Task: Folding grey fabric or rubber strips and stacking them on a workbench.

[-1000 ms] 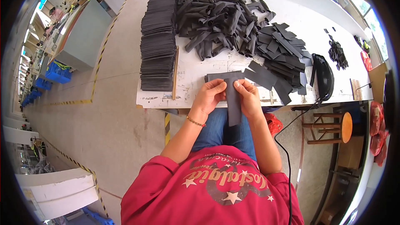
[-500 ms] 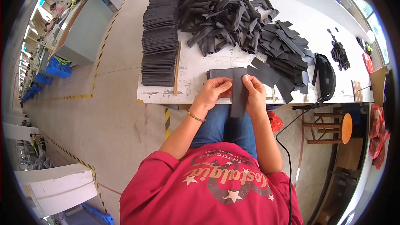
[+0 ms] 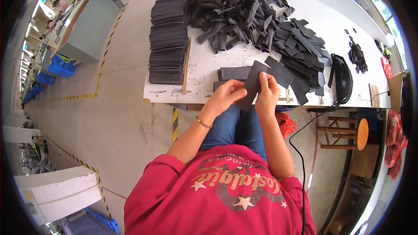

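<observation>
A flat black strip [image 3: 253,78], perhaps fabric or foam, is tilted at the table's front edge between my hands. My right hand [image 3: 267,95] pinches its right side, thumb on top. At its lower left side my left hand [image 3: 227,98] has the thumb and fingers closed on the edge; its fingertips are partly hidden. Just behind the hands, more flat black strips [image 3: 233,73] lie on the white table [image 3: 204,65]. To their right spreads a heap of loose flat black pieces [image 3: 300,48].
A long neat stack of black pieces [image 3: 167,39] lines the table's left side, beside a wooden strip [image 3: 187,67]. Rolled black pieces [image 3: 235,11] are piled at the back. On the right are a black pouch [image 3: 342,78], a cable [image 3: 300,159] and a wooden stool [image 3: 361,134].
The strip has gone from upright to slanting, its upper end raised away from me. My right hand has turned with it, and my left hand has come to its lower edge.
</observation>
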Tool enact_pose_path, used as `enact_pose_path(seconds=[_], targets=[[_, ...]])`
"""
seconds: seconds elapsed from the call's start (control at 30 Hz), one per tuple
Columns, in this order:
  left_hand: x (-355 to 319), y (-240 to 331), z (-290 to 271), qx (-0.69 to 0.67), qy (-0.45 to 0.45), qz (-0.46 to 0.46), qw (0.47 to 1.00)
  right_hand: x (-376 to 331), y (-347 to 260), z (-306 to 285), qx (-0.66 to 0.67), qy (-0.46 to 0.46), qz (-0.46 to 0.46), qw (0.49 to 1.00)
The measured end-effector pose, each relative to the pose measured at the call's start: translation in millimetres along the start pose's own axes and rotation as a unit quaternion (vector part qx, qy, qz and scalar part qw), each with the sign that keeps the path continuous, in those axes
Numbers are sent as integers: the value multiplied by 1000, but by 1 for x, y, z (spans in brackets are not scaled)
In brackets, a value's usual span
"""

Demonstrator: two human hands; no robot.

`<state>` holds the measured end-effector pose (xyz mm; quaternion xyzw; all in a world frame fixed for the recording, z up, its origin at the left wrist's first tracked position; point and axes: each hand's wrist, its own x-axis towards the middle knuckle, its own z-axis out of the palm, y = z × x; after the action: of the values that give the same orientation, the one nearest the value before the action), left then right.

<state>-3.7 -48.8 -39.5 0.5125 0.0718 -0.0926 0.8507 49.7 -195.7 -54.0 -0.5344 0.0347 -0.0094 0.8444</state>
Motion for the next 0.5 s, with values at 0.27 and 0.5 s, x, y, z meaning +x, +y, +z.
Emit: enact_pose_path(seconds=[0.27,0.5], targets=[[-35,-8,-45,313,-2,15,950,-30,-16,-44,-156,-155,105,970],[6,-2,-62,361,137,105,916,-15,-3,-26,-280,-79,18,957]])
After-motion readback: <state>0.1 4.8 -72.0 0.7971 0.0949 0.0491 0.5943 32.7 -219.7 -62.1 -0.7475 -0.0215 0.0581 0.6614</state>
